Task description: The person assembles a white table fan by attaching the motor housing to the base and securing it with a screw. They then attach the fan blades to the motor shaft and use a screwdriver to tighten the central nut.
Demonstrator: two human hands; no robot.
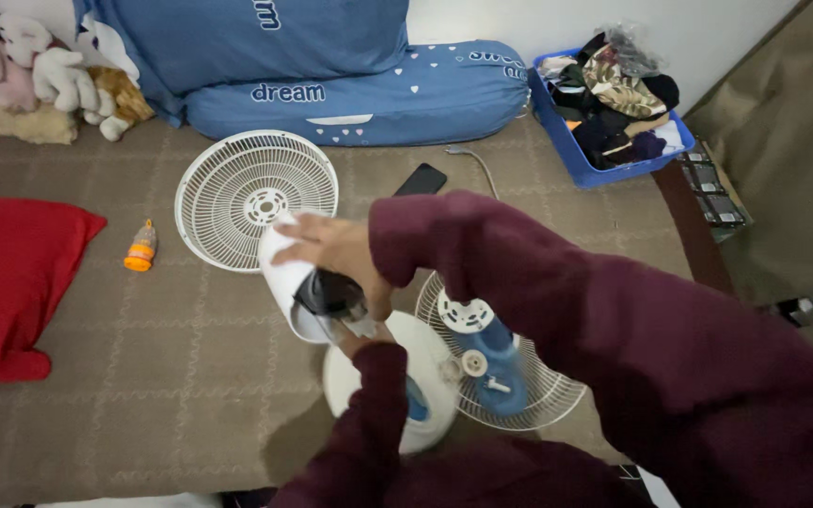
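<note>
2 hands [331, 246] on 1 white fan part [286, 287], 2 grilles [237, 193].

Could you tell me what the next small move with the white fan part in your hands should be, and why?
Probably lower the white housing toward the blue motor lying on the rear grille. The right hand grips it from above, the left hand is mostly hidden beneath, and the front grille lies apart.

Dim, even indoor light, slightly cool cast; soft shadow on mat [143, 376] below arms; no glare; right hand [331, 246] motion-blurred; near sleeve [670, 357] soft, out of focus; wide-angle stretch at edges; far pillows [359, 89] fairly sharp.
</note>
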